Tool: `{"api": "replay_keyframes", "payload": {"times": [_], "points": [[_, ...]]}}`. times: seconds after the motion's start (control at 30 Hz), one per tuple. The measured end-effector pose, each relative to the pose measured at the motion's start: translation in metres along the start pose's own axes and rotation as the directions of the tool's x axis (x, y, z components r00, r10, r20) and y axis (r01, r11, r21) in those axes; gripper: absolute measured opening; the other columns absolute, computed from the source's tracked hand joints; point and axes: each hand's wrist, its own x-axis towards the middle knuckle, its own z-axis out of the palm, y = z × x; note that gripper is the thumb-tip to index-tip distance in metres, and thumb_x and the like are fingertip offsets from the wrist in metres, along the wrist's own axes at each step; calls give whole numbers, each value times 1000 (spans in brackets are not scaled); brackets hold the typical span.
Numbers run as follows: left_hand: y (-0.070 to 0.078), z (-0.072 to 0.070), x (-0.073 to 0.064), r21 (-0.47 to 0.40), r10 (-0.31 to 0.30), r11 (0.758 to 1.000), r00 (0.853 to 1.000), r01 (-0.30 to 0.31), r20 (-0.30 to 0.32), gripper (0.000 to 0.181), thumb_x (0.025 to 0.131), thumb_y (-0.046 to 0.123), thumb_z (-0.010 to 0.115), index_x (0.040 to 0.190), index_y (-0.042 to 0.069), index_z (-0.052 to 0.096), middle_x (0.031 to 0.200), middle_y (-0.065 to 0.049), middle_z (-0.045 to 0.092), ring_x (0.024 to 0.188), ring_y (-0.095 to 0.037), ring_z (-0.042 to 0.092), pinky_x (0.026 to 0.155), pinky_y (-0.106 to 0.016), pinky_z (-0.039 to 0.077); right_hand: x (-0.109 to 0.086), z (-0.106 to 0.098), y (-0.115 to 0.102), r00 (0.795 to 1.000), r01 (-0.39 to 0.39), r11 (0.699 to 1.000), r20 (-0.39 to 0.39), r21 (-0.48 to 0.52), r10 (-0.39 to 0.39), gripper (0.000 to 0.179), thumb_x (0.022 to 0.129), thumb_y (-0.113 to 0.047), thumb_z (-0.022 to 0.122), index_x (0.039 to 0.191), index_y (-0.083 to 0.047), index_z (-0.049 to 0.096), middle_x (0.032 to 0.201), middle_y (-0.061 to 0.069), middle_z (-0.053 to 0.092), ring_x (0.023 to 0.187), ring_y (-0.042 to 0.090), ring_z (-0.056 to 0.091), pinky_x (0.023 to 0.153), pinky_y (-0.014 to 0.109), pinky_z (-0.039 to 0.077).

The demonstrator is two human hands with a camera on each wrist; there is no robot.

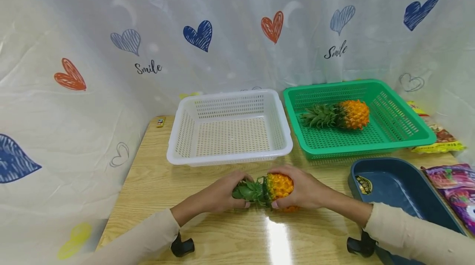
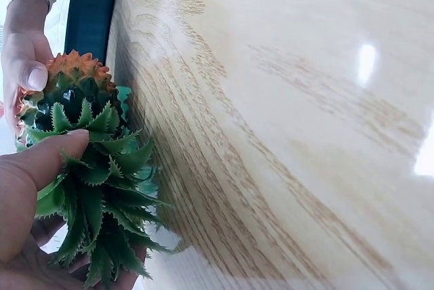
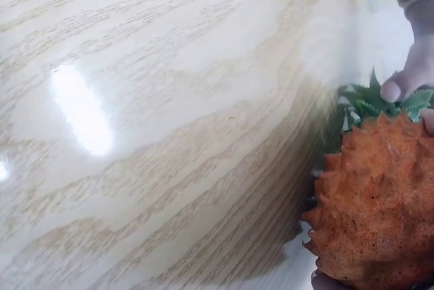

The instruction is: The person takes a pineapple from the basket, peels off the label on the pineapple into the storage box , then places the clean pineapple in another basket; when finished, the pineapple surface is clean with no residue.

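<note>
Between the two hands, near the middle of the wooden table (image 1: 208,240), lies a small pineapple (image 1: 280,186) with its leafy crown toward the left. My left hand (image 1: 228,193) grips the green crown; in the left wrist view its thumb (image 2: 57,154) lies over the leaves. Around the orange body, my right hand (image 1: 306,186) curls its fingers and thumb from the right side. The spiky orange skin (image 3: 380,202) fills the lower right of the right wrist view. A second pineapple (image 1: 354,114) lies on its side in the green basket (image 1: 356,149) at the back right.
A white basket (image 1: 230,158) stands behind the hands, left of the green one. At right is a dark blue bin (image 1: 393,186), with purple packets (image 1: 450,176) beside it. Yellow-and-red packets (image 1: 441,137) lie behind. A tiny yellow packet (image 1: 161,122) sits at the far left corner.
</note>
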Motion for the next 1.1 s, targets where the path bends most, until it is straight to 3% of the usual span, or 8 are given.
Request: {"api": "replay_keyframes", "payload": {"times": [0.4, 0.7, 1.1], "points": [[-2, 1, -2, 14, -9, 1000, 1000, 9, 5, 61, 89, 44, 75, 140, 24, 50, 141, -2, 51, 122, -19, 54, 95, -36, 50, 0, -2, 2, 999, 22, 1000, 23, 6, -22, 79, 75, -42, 86, 141, -12, 54, 135, 12, 55, 94, 16, 60, 70, 28, 53], [-1, -1, -7, 19, -16, 1000, 1000, 16, 22, 79, 90, 63, 65, 154, 24, 39, 154, -2, 42, 134, -24, 48, 104, -49, 46, -5, -12, 2, 997, 31, 999, 64, 27, -33, 76, 78, -40, 85, 142, -13, 53, 127, 12, 55, 91, 17, 61, 69, 29, 54], [3, -8, -16, -12, 27, 1000, 999, -27, 42, 80, 91, 64, 62, 156, 26, 35, 153, 0, 42, 133, -23, 50, 99, -40, 50, -15, -27, 1, 997, 50, 999, 60, 14, -50, 71, 75, -36, 87, 138, -24, 55, 120, 5, 57, 90, 17, 59, 66, 29, 55]]}}
